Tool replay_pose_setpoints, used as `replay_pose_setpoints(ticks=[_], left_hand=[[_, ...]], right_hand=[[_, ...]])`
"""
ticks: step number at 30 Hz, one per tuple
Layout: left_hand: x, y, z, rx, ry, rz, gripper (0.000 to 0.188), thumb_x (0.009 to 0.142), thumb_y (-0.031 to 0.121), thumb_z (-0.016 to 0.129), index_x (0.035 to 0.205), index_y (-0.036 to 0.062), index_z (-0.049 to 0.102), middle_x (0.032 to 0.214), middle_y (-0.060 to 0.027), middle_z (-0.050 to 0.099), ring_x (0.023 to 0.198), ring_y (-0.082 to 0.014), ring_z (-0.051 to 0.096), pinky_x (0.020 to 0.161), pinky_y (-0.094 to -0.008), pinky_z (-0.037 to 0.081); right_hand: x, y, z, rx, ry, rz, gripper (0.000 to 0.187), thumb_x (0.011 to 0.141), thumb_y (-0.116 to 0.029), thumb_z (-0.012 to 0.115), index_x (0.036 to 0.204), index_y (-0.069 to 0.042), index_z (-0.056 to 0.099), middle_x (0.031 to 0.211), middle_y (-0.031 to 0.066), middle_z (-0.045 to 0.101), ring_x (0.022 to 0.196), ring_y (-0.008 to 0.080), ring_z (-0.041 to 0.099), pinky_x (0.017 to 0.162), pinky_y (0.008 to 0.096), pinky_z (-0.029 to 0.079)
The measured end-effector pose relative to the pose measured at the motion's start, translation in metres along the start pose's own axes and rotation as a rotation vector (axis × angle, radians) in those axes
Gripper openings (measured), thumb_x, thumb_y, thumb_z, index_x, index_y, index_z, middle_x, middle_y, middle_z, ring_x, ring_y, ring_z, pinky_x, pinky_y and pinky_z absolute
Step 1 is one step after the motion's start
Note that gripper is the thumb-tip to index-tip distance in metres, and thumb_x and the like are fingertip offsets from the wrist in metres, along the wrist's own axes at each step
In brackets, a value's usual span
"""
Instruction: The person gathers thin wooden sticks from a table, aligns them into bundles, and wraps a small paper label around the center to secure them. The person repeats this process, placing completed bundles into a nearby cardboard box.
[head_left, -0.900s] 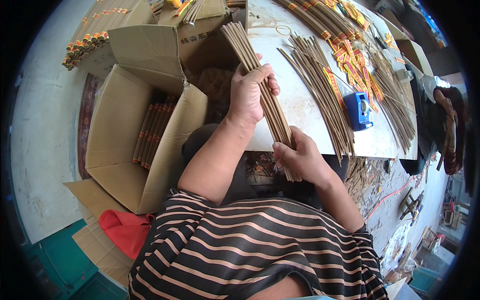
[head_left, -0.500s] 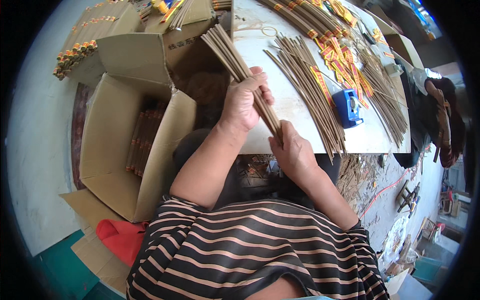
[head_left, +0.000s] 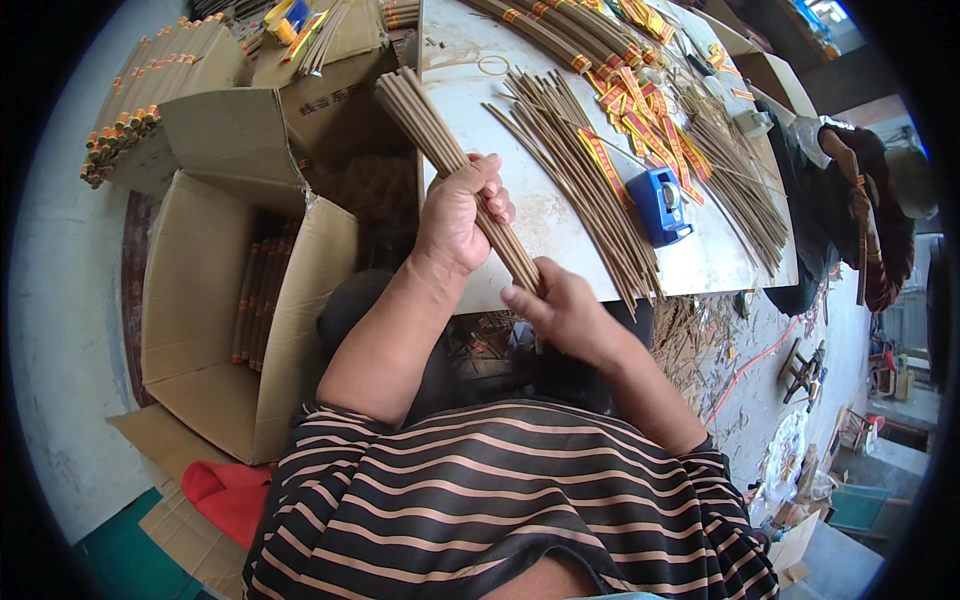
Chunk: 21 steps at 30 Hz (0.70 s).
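Observation:
My left hand (head_left: 456,222) is closed round the middle of a bundle of thin brown incense sticks (head_left: 418,118). The bundle slants over the near left edge of the table, its far end fanning slightly. At its lower end is my right hand (head_left: 572,318), with the thumb on one side and the fingers on the other; part of that grip is hidden. Loose incense sticks (head_left: 590,185) lie spread on the table just right of the bundle. A blue tape dispenser (head_left: 658,208) stands beside them, near red and yellow paper labels (head_left: 640,118).
A white table (head_left: 490,120) spans the top middle. More loose sticks (head_left: 740,175) lie at its right, and banded bundles (head_left: 560,38) at its far side. An open cardboard box (head_left: 200,290) on the left holds wrapped bundles (head_left: 265,290). Stacked bundles (head_left: 150,85) stand far left.
The whole view has shifted, with the table and box moving left in the picture. My right thumb has spread away from the bundle's lower end; my left hand keeps its hold.

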<state>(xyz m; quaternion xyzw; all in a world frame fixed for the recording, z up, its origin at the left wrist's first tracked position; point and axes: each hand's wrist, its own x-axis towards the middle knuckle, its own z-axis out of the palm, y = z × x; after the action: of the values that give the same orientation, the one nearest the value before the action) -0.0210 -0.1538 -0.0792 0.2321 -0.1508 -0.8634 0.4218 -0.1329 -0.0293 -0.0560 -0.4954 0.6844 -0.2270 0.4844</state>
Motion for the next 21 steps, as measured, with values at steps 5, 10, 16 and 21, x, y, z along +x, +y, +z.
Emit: replay_pose_setpoints(ticks=[5,10,16,21], left_hand=[[0.009,0.008,-0.011,-0.068,0.074,-0.019,0.024,0.086,0.017,0.061,0.069,0.0132,0.044,0.057,0.0026,0.043,0.048,-0.0092,0.04,0.048,-0.025,0.035],[0.008,0.001,-0.006,-0.024,0.115,-0.054,0.025,0.086,0.018,0.061,0.067,0.0134,0.044,0.056,0.0023,0.043,0.048,-0.01,0.04,0.048,-0.0253,0.035],[0.011,0.0,-0.011,-0.007,0.091,-0.084,0.026,0.085,0.017,0.061,0.067,0.0134,0.043,0.057,0.0022,0.043,0.05,-0.0102,0.041,0.049,-0.0254,0.036],[0.01,0.002,-0.011,0.004,0.087,-0.092,0.023,0.084,0.016,0.061,0.069,0.0131,0.044,0.057,0.0025,0.043,0.049,-0.0102,0.041,0.049,-0.0254,0.036]], right_hand=[[0.014,0.028,-0.055,-0.68,0.565,-0.149,0.048,0.076,-0.033,0.069,0.106,0.002,0.056,0.101,0.0188,0.059,0.097,0.0335,0.055,0.085,0.0387,0.044],[0.025,0.037,-0.071,-0.887,0.49,0.038,0.042,0.069,-0.028,0.072,0.093,0.002,0.055,0.098,0.0207,0.058,0.095,0.0368,0.054,0.084,0.0403,0.044],[0.04,0.035,-0.079,-0.878,0.437,0.093,0.027,0.07,-0.014,0.062,0.09,0.002,0.054,0.095,0.0224,0.059,0.092,0.038,0.056,0.083,0.0424,0.045],[0.048,0.035,-0.078,-0.911,0.462,0.084,0.024,0.069,-0.012,0.059,0.088,0.002,0.053,0.093,0.0227,0.059,0.09,0.0389,0.056,0.082,0.0436,0.045]])
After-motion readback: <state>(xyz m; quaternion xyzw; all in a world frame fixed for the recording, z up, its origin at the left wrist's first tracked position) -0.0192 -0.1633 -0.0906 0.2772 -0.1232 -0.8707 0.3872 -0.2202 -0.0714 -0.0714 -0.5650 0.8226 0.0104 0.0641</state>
